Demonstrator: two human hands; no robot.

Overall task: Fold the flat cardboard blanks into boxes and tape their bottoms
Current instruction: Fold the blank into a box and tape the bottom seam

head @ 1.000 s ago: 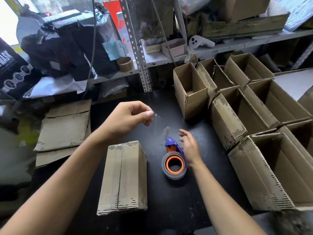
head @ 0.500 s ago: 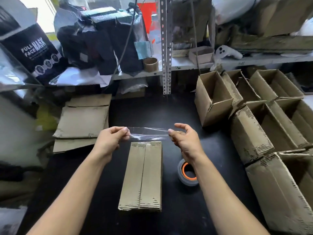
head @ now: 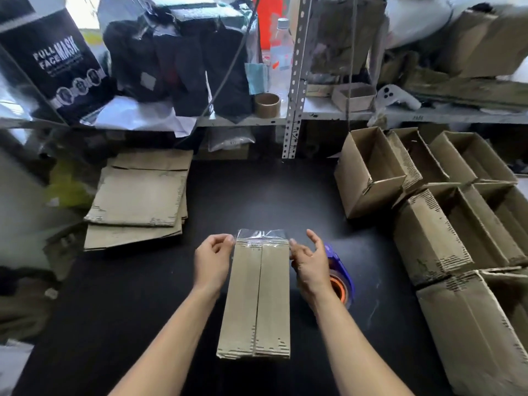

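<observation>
Holding clear tape strip (head: 261,237) across far end of upturned brown cardboard box (head: 258,298), left hand (head: 213,260) pinching its end, right hand (head: 308,260) open beside box; slack strip may wrinkle or land crooked over the seam

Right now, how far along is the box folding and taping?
Done: several open boxes stand at right. In hand: left hand and right hand lay a clear tape strip across the far end of the folded box. Left: a stack of flat blanks.
</observation>
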